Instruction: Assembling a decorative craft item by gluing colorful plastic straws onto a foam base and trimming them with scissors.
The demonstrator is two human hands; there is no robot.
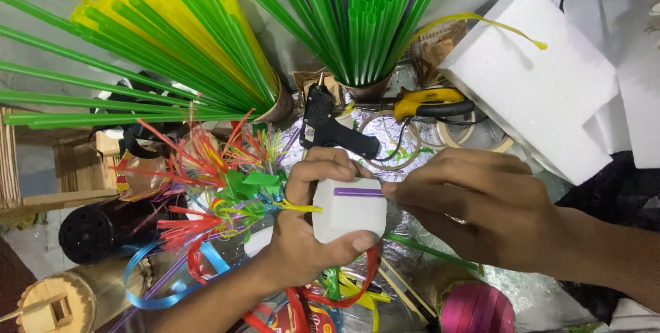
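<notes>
We see both hands meeting over a small white foam block (pixel 348 210) at the centre of the bench. The left hand (pixel 302 237) is closed around the block: thumb under its lower right corner, fingers curled over its top edge. A short purple strip (pixel 359 192) lies flat across the block's upper face. The right hand (pixel 474 212) comes in from the right, fingers drawn together, their tips pressed to the right end of the strip; we can't tell whether it pinches the strip or only presses it.

Just beyond the left hand's fingers lies a black glue gun (pixel 330 126), nozzle pointing away. Beyond the right hand sits a yellow-handled tool (pixel 430 102) on some tape rolls (pixel 392 142). Farther out, beyond and right of the right hand, a large white foam slab (pixel 543 78).

Past the glue gun stands a cup of green and purple straws (pixel 357 16). Beyond and left of the left hand, green and yellow straws (pixel 158 51) fan out from another cup.

Just left of the left hand is a bunch of red, green and yellow straw flowers (pixel 220 181). Under the left wrist, red ribbon (pixel 344 292) and blue ribbon (pixel 172 285) curl loose. Below the right hand sits a pink ribbon spool (pixel 474 309). The bench (pixel 529 292) is covered in silver foil.
</notes>
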